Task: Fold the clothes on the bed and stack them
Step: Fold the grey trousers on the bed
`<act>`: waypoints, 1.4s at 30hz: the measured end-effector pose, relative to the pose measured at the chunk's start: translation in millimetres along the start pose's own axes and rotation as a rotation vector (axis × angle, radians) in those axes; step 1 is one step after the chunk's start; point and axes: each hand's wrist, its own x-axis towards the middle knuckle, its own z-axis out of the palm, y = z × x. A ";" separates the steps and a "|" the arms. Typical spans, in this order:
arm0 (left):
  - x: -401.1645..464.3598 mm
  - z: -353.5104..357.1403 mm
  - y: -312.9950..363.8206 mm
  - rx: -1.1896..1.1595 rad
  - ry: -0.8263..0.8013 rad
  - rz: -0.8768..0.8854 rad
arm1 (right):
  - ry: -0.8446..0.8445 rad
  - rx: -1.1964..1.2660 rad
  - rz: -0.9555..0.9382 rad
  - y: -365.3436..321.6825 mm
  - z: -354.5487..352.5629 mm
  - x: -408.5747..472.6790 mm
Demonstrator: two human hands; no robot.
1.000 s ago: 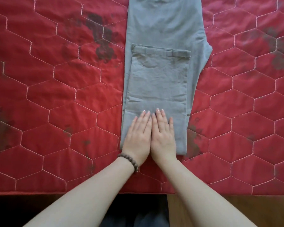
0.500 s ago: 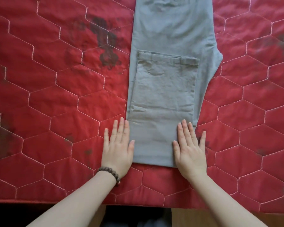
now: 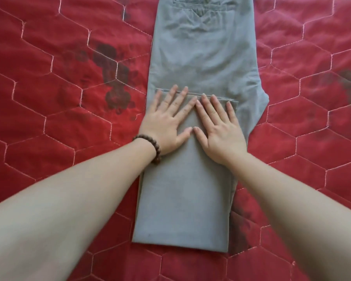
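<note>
Head view: a pair of grey trousers (image 3: 203, 53) lies lengthwise down the middle of the bed (image 3: 49, 122), which is covered by a red quilt stitched in hexagons with dark flower prints. The waistband end, with a pocket flap showing, runs off the far edge of the picture. The leg end is folded back over the upper part, so that the hem (image 3: 217, 97) lies across the trousers about halfway up the picture, and the fold itself forms a straight grey edge near the bed's near edge.

The left hand (image 3: 166, 126) lies flat on the folded layer, fingers straight and spread, the fingertips reaching the hem and just over it. It grips nothing; it presses on the cloth. A bracelet (image 3: 152, 147) of dark brown beads sits on its wrist, at the left edge of the trousers.

The right hand (image 3: 221, 128) lies flat just beside it on the same layer, fingers straight and fanned, tips at the hem, holding nothing. The two thumbs nearly meet over the middle of the trousers, and the index fingertips come close together near the hem. Both bare forearms cross the lower part of the folded layer from the near corners of the picture.
</note>
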 end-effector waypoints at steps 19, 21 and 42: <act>1.9 -19.7 -8.7 -0.294 0.173 -0.660 | 0.171 0.026 0.630 -11.9 -11.5 1.0; -20.8 -20.3 16.8 -0.233 0.179 -0.395 | 0.203 0.076 0.381 -43.0 -7.5 -18.4; -223.5 29.3 111.2 -0.146 -0.148 -0.308 | -0.091 0.047 0.245 -143.2 35.8 -196.8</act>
